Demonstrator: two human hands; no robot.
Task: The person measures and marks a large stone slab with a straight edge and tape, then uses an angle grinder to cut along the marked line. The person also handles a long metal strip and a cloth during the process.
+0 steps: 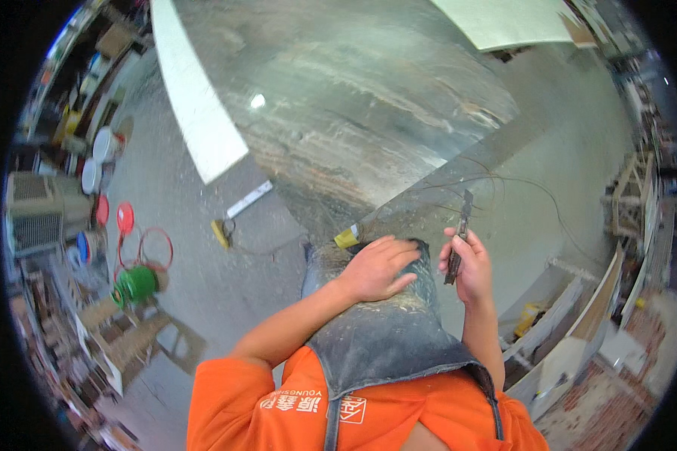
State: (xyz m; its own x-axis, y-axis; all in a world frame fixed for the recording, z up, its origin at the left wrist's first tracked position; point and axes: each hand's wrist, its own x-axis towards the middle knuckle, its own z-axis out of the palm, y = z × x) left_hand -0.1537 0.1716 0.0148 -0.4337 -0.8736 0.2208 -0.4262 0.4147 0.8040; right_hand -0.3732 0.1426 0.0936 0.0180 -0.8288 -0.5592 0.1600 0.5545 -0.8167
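My right hand (470, 269) grips a dark utility knife (460, 237), its blade end pointing up and away from me. My left hand (381, 268) lies with fingers stretched out on the dark, dusty apron (384, 323) over my lap, holding nothing. Just ahead of my knees is a small yellow piece (347, 237), its kind unclear. A large sheet with a grey and brown stone pattern (353, 98) reaches from there toward the far side, glossy under the light.
A long white strip (195, 113) borders the sheet at left, with a short white bar (250, 199) and a yellow object (220, 234) nearby. Thin wire (553, 197) curls at right. A green canister (135, 286), white buckets (107, 144) and leaning boards (579, 338) stand around.
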